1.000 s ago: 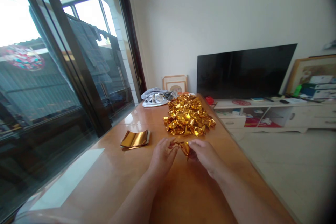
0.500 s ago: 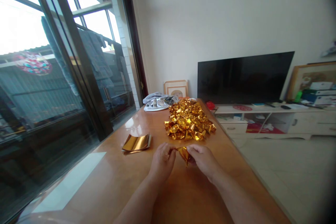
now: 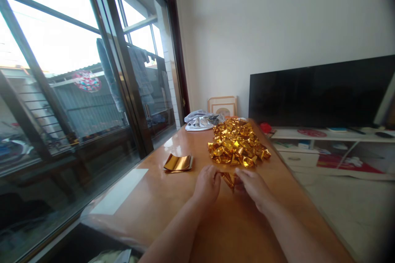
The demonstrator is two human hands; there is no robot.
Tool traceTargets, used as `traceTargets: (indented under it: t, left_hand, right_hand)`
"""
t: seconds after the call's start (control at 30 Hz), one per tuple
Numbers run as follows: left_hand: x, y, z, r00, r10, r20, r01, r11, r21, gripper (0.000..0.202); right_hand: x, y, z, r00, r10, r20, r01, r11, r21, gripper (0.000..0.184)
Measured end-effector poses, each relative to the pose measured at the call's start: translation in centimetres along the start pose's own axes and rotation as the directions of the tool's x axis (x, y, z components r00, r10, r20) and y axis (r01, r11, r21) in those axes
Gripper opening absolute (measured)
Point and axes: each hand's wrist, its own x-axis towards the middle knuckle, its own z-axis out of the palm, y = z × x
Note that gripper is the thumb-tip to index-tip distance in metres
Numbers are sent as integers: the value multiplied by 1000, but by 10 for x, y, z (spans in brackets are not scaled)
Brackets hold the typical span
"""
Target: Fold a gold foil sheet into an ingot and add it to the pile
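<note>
Both my hands meet over the wooden table point(image 3: 173, 197), pinching one folded piece of gold foil point(image 3: 229, 179) between them. My left hand point(image 3: 207, 184) grips its left end with fingers curled. My right hand point(image 3: 253, 185) holds the right end, fingers closed around it. Just beyond lies a pile of folded gold foil pieces point(image 3: 236, 144). A small stack of flat gold foil sheets point(image 3: 178, 162) rests on the table to the left of my hands.
A crumpled grey cloth point(image 3: 200, 120) and a small picture frame point(image 3: 222, 107) sit at the table's far end. A large glass window point(image 3: 77, 90) runs along the left. A dark television point(image 3: 321, 92) stands on a white low cabinet point(image 3: 327, 141) to the right.
My hands keep the same grip on the gold foil piece, fingers working it slightly. The camera has swung left, so everything sits further right in view.
</note>
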Motion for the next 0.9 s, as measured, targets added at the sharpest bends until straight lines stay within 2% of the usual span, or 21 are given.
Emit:
traceTargets:
  t: [0.17, 0.3, 0.4, 0.53, 0.63, 0.73, 0.8, 0.9]
  left_hand:
    - [9, -12, -2, 983, -163, -79, 158, 985, -66, 12]
    - [26, -23, -15, 935, -325, -140, 311, 943, -117, 14]
    - [40, -29, -26, 889, -436, -142, 415, 896, -158, 11]
    - [58, -41, -30, 800, -593, -95, 564, 796, -221, 11]
    - [73, -53, -25, 703, -711, 0, 682, 674, -284, 17]
    - [89, -62, -19, 606, -791, 87, 767, 552, -326, 34]
    - [100, -67, -14, 562, -818, 122, 796, 495, -347, 38]
    - [114, -72, -7, 522, -839, 153, 816, 440, -374, 37]
  right_hand:
    - [3, 1, -1, 998, 5, -69, -7, 999, -32, 35]
    - [4, 5, 2, 998, -16, -63, 12, 999, -50, 33]
    - [4, 7, 5, 998, -36, -59, 30, 995, -96, 33]
    - [2, 5, 8, 997, -56, -55, 49, 993, -111, 32]
    - [1, 1, 8, 996, -69, -51, 63, 991, -121, 33]
    - [1, 0, 8, 995, -84, -58, 76, 988, -137, 34]
    - [1, 0, 8, 993, -99, -62, 89, 984, -153, 34]
    - [1, 0, 7, 990, -125, -60, 112, 976, -187, 33]
